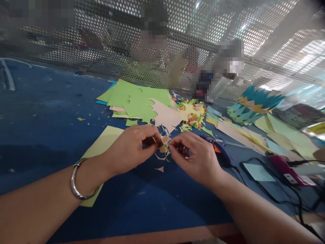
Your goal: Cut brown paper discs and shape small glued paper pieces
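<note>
My left hand (pixel 137 144) is closed in a pinch at the left edge of a small peach-and-green cut-paper piece (pixel 165 139). From the other side, my right hand (pixel 195 156) pinches the same piece between thumb and fingers. Fingertips partly hide it, so its full shape cannot be made out. Paper scraps (pixel 159 168) lie on the blue table just below. Beyond the hands rests a peach paper sheet (pixel 166 113) with scalloped cut-outs. Under my left wrist is a pale yellow-green sheet (pixel 109 135).
Green paper sheets (pixel 137 98) are stacked behind the hands, beside a round cluster of paper flowers (pixel 193 113). At right are a dark glue-gun-like tool (pixel 223 154), a purple power strip (pixel 286 169), cables and a blue-green paper crown (pixel 256 105). A perforated metal screen (pixel 101 54) stands behind.
</note>
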`<action>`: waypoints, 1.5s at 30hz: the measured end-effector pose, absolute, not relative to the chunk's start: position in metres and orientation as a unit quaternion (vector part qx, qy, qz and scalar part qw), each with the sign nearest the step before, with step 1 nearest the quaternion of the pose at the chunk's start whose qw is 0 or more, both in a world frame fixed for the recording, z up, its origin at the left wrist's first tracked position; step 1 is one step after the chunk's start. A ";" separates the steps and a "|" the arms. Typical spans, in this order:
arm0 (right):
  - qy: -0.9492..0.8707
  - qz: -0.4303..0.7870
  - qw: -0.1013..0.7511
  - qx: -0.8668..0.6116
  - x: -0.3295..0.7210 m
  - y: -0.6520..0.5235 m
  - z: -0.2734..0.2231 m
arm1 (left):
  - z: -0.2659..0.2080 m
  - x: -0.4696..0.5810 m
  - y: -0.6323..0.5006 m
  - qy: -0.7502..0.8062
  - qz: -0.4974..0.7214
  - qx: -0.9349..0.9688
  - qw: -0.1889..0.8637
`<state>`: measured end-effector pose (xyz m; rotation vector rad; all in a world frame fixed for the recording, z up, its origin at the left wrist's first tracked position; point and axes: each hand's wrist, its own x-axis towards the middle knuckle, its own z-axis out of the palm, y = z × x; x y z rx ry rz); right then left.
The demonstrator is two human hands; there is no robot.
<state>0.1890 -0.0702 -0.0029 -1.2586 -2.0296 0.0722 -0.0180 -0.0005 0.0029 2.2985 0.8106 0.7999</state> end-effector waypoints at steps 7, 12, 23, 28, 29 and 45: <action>-0.786 0.042 0.372 -0.492 0.189 -0.070 -0.002 | 0.002 -0.019 -0.001 0.299 0.302 0.860 0.282; -0.784 0.048 0.381 -0.488 0.188 -0.070 -0.001 | 0.000 -0.019 0.000 0.304 0.298 0.859 0.284; -0.783 0.049 0.375 -0.494 0.187 -0.070 -0.002 | 0.003 -0.018 -0.002 0.284 0.301 0.870 0.268; -0.769 0.078 0.386 -0.504 0.187 -0.072 -0.001 | 0.004 -0.018 -0.003 0.296 0.301 0.861 0.284; -0.762 0.090 0.389 -0.509 0.187 -0.072 0.000 | 0.004 -0.018 -0.003 0.301 0.300 0.859 0.285; -0.706 0.209 0.445 -0.509 0.185 -0.073 0.000 | 0.005 -0.018 -0.006 0.305 0.325 0.858 0.257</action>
